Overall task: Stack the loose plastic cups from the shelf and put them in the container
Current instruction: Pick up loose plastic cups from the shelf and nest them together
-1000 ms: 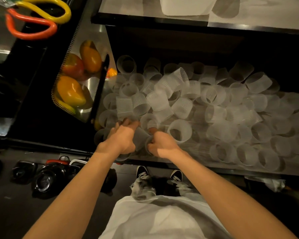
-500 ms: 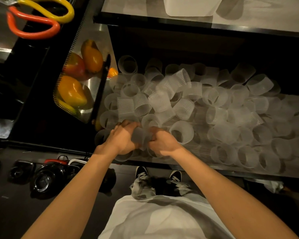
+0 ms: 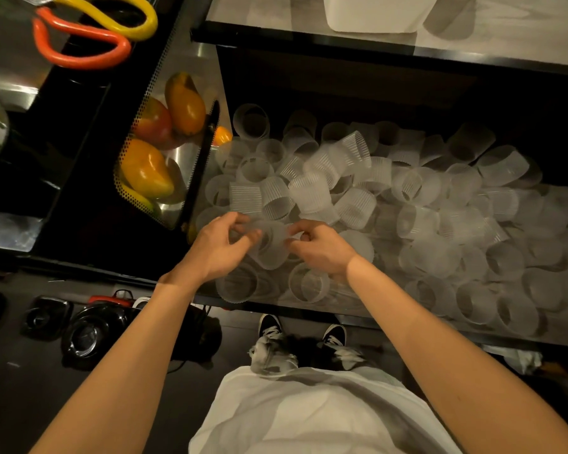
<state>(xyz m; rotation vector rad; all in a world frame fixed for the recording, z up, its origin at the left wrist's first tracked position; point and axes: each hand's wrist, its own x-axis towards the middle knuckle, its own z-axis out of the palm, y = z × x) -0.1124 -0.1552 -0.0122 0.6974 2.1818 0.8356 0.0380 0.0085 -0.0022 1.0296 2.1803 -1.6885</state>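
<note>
Mangoes (image 3: 146, 168): smooth, yellow-red, in perforated metal tray (image 3: 174, 209), left of held cup (image 3: 271, 249).
L hand (image 3: 217, 247): fingers curled, pinching held cup's left side.
Held cup: frosted ribbed plastic, lying sideways.
R hand (image 3: 322, 250): fingers curled, pinching its right side.
Cup pile (image 3: 423, 217): loose, tumbled, behind & right of held cup.
Container (image 3: 374, 14): white, smooth, well behind held cup.

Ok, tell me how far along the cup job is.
Done: nothing visible; the inside of the container is hidden. In hand: left hand and right hand grip cups between them. Left: a big loose pile covers the shelf.
</note>
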